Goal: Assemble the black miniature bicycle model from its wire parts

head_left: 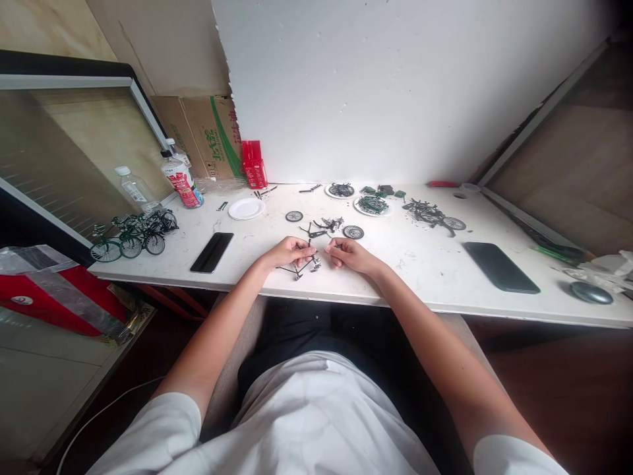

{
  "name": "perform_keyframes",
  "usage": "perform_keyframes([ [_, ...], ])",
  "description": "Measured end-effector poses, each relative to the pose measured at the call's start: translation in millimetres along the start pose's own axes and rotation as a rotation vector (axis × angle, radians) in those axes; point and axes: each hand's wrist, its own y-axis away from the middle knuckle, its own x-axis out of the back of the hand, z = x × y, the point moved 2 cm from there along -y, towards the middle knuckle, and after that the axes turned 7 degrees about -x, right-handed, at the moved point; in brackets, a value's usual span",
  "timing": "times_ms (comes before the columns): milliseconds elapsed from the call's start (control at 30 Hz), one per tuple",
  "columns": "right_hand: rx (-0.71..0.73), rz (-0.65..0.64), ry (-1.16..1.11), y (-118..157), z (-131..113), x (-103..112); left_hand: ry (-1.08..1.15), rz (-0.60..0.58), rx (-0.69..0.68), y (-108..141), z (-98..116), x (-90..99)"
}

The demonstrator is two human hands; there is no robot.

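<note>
My left hand [289, 253] rests on the white table [420, 264] near its front edge, fingers pinched on a small dark bicycle frame [297, 267]. Just to its right, my right hand [351, 254] pinches a tiny metal part that is too small to make out. A small silver piece [315, 264] lies between the two hands. Loose black parts [321, 227] and two little wheels [353, 232] [294, 216] lie just behind the hands.
Finished green model bicycles [133, 237] stand at the left end. Two black phones [212, 251] [499, 266], a white plate [246, 208], parts dishes [372, 206], bottles [180, 179], a red box [254, 165] and a mouse [590, 292] lie around.
</note>
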Motion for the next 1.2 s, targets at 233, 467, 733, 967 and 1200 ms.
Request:
perform_keyframes([
  [233, 0.012, -0.007, -0.004, -0.2, 0.3, -0.1, 0.004, -0.008, -0.013, 0.5, 0.1, -0.8],
  [467, 0.025, -0.027, 0.005, -0.4, 0.6, 0.8, 0.0, 0.001, -0.006, 0.7, 0.9, -1.3],
  [733, 0.045, -0.039, 0.018, -1.0, 1.5, 0.9, 0.002, -0.008, -0.011, 0.0, -0.9, -0.7],
  [967, 0.037, -0.019, 0.052, -3.1, 4.1, 1.2, 0.008, -0.014, -0.033, -0.7, -3.0, -0.1],
  [1200, -0.016, 0.056, 0.059, -4.5, 3.2, -3.6, 0.012, 0.017, -0.018, -1.3, -3.2, -1.2],
])
